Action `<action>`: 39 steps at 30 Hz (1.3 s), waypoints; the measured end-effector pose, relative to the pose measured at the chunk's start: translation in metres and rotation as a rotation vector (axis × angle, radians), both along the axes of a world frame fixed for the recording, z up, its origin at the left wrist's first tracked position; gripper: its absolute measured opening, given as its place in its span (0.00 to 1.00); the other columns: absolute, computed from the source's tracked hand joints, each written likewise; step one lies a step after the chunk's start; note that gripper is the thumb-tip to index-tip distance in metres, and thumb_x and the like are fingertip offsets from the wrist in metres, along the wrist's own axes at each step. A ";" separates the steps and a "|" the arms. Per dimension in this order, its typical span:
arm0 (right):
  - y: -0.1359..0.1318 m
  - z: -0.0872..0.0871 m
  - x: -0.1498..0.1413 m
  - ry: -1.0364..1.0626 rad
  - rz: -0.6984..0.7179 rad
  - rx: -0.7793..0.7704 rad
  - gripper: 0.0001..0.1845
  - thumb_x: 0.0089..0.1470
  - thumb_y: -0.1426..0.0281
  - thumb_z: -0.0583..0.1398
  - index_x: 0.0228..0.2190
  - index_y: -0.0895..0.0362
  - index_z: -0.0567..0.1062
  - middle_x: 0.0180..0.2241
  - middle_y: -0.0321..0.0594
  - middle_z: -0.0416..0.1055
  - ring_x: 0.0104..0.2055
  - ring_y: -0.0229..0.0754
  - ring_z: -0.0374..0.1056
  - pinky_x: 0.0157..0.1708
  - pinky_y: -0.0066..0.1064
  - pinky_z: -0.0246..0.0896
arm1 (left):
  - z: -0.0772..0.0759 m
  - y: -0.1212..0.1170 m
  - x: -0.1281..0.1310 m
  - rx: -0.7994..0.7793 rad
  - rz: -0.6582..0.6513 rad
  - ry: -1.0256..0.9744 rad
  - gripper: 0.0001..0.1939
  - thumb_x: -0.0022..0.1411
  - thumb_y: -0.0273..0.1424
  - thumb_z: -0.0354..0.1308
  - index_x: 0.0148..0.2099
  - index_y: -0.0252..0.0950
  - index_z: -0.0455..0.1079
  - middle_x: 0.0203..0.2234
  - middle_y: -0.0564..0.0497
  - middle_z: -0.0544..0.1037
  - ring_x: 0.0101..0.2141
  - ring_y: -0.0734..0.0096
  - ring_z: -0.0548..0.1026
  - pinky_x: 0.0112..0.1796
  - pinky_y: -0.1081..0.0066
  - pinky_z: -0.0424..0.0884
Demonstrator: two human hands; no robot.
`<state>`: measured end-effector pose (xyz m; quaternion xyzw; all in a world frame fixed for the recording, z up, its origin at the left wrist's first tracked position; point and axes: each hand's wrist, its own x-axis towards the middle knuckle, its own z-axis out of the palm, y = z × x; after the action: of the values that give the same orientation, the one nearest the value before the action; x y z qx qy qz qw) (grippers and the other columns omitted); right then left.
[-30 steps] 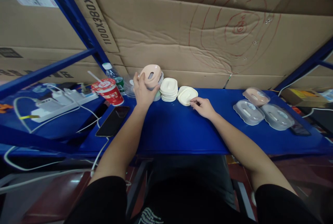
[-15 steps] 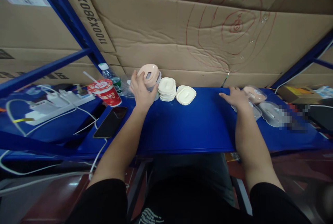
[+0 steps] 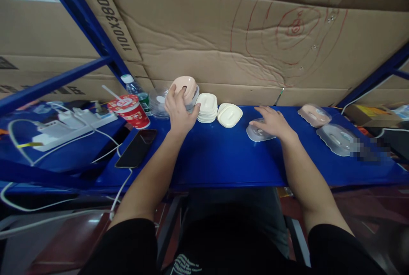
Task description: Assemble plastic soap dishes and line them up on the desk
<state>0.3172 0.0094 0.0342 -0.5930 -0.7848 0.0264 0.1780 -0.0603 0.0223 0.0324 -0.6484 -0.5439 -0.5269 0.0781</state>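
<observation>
My left hand (image 3: 181,113) is closed over a pink lid (image 3: 189,82), its fingers on top and its thumb at the near right side. Beneath this lid are clear plastic containers, partly covered by the hand. Just right of them stands a short stack of cream lids (image 3: 207,104), and one more cream lid (image 3: 229,115) lies beside it. My right hand (image 3: 271,122) rests over a clear plastic lid (image 3: 258,133) flat on the blue table, fingers reaching across its top; part of the lid is hidden under the palm.
A pink lid in clear plastic (image 3: 315,115) and a clear lid (image 3: 337,138) lie at the right. On the left are clear round containers (image 3: 159,102), a red paper cup (image 3: 136,115) with a straw, a water bottle (image 3: 131,83), a phone (image 3: 136,148) and a power strip (image 3: 75,128). Cardboard stands behind.
My right hand has moved left across the table, bringing the clear plastic lid away from the others at the right. My left hand stays at the pink lid, shifted slightly right.
</observation>
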 end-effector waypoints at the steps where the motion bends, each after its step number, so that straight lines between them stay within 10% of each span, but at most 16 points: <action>1: 0.003 -0.002 0.003 -0.005 0.008 -0.054 0.41 0.59 0.41 0.64 0.66 0.50 0.72 0.70 0.51 0.65 0.73 0.71 0.57 0.68 0.73 0.51 | 0.000 0.000 0.000 0.000 -0.002 0.009 0.41 0.57 0.43 0.70 0.69 0.40 0.64 0.72 0.35 0.59 0.72 0.40 0.56 0.71 0.42 0.50; 21: -0.016 -0.005 -0.030 0.186 0.606 -0.379 0.68 0.33 0.52 0.81 0.72 0.48 0.64 0.71 0.47 0.63 0.73 0.65 0.59 0.72 0.54 0.58 | 0.001 -0.007 0.011 -0.008 -0.051 0.041 0.39 0.59 0.46 0.69 0.68 0.38 0.66 0.71 0.35 0.62 0.72 0.39 0.57 0.70 0.43 0.51; 32: -0.020 -0.004 -0.050 0.426 0.497 -0.228 0.58 0.41 0.48 0.77 0.69 0.49 0.66 0.64 0.54 0.68 0.59 0.62 0.73 0.59 0.56 0.71 | -0.009 -0.009 0.023 0.072 -0.171 0.123 0.31 0.63 0.48 0.65 0.63 0.38 0.70 0.65 0.36 0.70 0.67 0.41 0.66 0.68 0.43 0.55; 39: -0.004 -0.018 -0.048 0.741 0.441 -0.149 0.52 0.43 0.43 0.75 0.63 0.51 0.70 0.60 0.54 0.71 0.45 0.53 0.76 0.42 0.48 0.77 | -0.013 -0.018 0.041 0.124 -0.535 0.343 0.35 0.68 0.56 0.59 0.64 0.36 0.70 0.60 0.34 0.76 0.60 0.45 0.74 0.61 0.45 0.68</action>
<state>0.2691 0.0055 0.0160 -0.3730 -0.7716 0.3315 0.3944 -0.0198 0.0047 0.0189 -0.8418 -0.2998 -0.4439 0.0669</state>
